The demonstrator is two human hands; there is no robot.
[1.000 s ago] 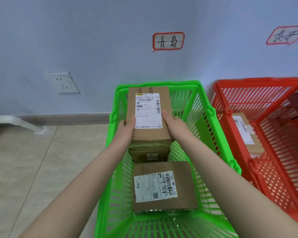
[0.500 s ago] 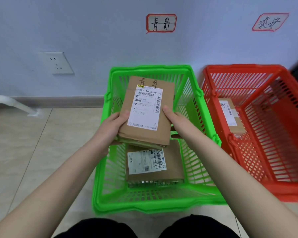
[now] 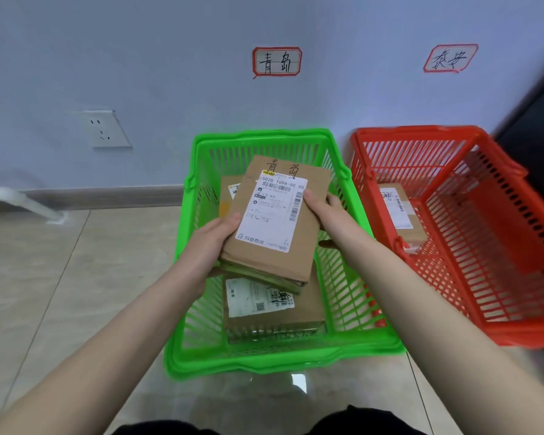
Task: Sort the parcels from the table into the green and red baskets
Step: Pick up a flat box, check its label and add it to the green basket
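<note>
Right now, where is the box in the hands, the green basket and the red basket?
held parcel [image 3: 277,215], head view, on its white shipping label.
green basket [image 3: 264,362], head view, on its near rim.
red basket [image 3: 415,131], head view, on its far rim.

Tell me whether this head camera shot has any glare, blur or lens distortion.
Head view: a bright glare patch sits on the glossy floor before the green basket; its rim glows oversaturated; the held parcel shows sharp large print, smeared fine print; wide-angle bending tilts the red basket and wall socket outward.
</note>
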